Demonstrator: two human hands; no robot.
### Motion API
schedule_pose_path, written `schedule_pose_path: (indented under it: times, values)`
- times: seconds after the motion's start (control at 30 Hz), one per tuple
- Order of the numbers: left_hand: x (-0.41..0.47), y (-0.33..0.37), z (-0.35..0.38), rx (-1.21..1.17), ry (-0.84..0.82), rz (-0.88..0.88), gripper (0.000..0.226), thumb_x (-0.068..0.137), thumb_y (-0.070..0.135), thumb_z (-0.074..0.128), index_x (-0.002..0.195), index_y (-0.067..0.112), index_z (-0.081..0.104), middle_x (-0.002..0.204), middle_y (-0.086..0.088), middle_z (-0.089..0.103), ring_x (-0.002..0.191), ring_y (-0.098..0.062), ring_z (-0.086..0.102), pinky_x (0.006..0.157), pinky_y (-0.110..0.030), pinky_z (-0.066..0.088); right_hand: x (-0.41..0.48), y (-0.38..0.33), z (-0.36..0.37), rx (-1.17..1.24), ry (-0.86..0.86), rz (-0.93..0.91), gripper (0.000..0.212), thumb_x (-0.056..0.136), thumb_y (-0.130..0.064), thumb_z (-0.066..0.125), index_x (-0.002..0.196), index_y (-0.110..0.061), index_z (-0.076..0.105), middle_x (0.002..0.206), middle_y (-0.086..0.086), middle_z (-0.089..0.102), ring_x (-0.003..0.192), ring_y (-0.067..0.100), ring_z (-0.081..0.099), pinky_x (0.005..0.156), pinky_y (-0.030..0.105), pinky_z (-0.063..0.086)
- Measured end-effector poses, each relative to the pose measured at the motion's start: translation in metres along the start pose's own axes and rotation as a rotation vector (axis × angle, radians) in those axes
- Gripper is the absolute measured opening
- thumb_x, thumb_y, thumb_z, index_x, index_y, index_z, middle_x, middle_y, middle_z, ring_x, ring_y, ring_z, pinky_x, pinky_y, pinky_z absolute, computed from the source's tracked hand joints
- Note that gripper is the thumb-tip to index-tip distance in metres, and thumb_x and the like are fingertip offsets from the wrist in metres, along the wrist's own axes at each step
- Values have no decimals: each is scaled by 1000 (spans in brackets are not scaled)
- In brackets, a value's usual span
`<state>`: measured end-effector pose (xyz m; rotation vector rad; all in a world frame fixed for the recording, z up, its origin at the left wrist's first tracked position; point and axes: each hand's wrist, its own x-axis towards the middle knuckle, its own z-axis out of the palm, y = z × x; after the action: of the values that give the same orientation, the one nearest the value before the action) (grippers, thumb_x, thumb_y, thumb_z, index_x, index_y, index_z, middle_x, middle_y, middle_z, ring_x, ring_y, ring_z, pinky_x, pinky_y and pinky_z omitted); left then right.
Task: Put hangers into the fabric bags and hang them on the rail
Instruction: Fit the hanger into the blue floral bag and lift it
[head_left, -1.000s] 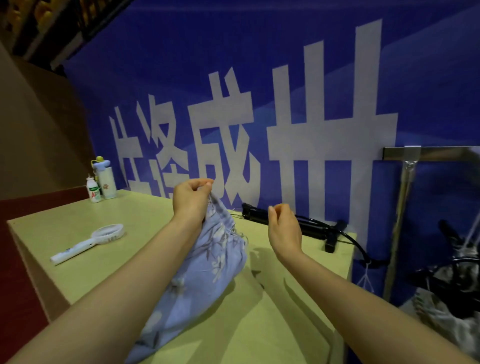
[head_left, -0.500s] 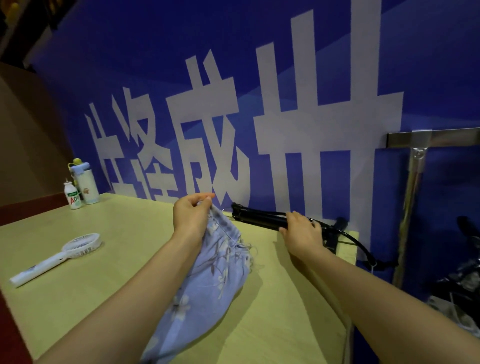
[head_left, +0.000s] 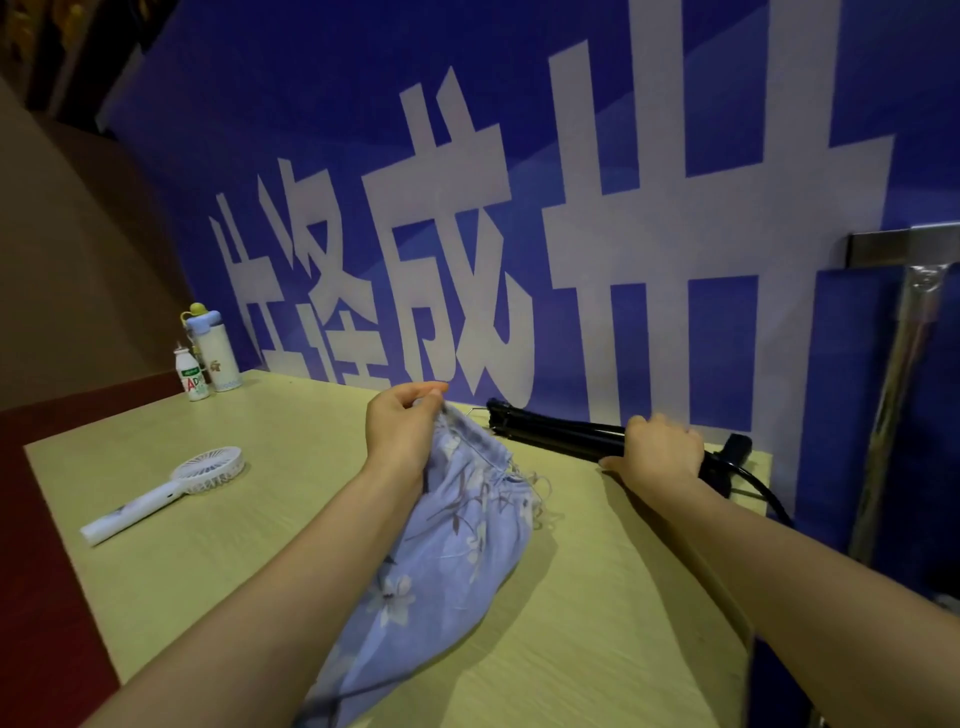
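Observation:
A light blue fabric bag (head_left: 452, 551) with a flower print lies along the middle of the wooden table (head_left: 260, 519). My left hand (head_left: 400, 426) pinches its gathered top edge and lifts it off the surface. A stack of black hangers (head_left: 556, 434) lies at the table's far edge against the blue wall. My right hand (head_left: 657, 452) is curled over the right part of that stack. The metal rail (head_left: 904, 249) crosses the upper right, carried by a shiny upright post (head_left: 893, 395).
A white hand-held fan (head_left: 166, 488) lies on the left of the table. A small white bottle (head_left: 192, 374) and a taller flask (head_left: 215, 348) stand at the far left corner. A black cable (head_left: 763, 488) curves off the table's right end.
My right hand has reached from mid-air to the black hangers and closed over them. My left hand keeps its pinch on the bag's top.

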<state>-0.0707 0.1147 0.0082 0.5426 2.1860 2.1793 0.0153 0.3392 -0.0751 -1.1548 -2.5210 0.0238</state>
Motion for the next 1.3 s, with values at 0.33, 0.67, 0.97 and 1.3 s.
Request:
schedule_pose_path:
  times: [0.33, 0.67, 0.97, 1.3]
  values:
    - [-15, 9, -41, 28, 76, -9, 24, 93, 8, 53, 112, -1, 65, 109, -15, 64, 102, -28, 60, 97, -39, 48, -38, -13, -19, 10, 13, -118, 42, 87, -52, 57, 109, -17, 61, 88, 0, 64, 81, 16, 61, 78, 29, 48]
    - [-45, 56, -115, 98, 306, 8, 18, 90, 13, 57, 97, 5, 71, 88, -15, 64, 71, -28, 55, 79, -36, 49, -92, -19, -113, 379, 339, -284, 42, 83, -53, 57, 110, -20, 60, 94, -1, 68, 82, 19, 63, 85, 35, 46]
    - [-75, 108, -145, 181, 289, 175, 14, 90, 12, 56, 92, 11, 70, 105, -4, 65, 104, -26, 60, 100, -39, 47, -146, -21, -160, 250, 365, -622, 44, 87, -53, 53, 121, -25, 55, 111, -6, 64, 104, 14, 57, 101, 31, 32]
    - [-102, 119, -161, 707, 262, 387, 26, 93, 14, 50, 102, 3, 73, 124, -12, 64, 115, -30, 56, 84, -31, 42, -155, -46, -178, 88, 547, -772, 37, 83, -45, 65, 110, -20, 64, 97, 2, 70, 90, 24, 64, 92, 39, 39]
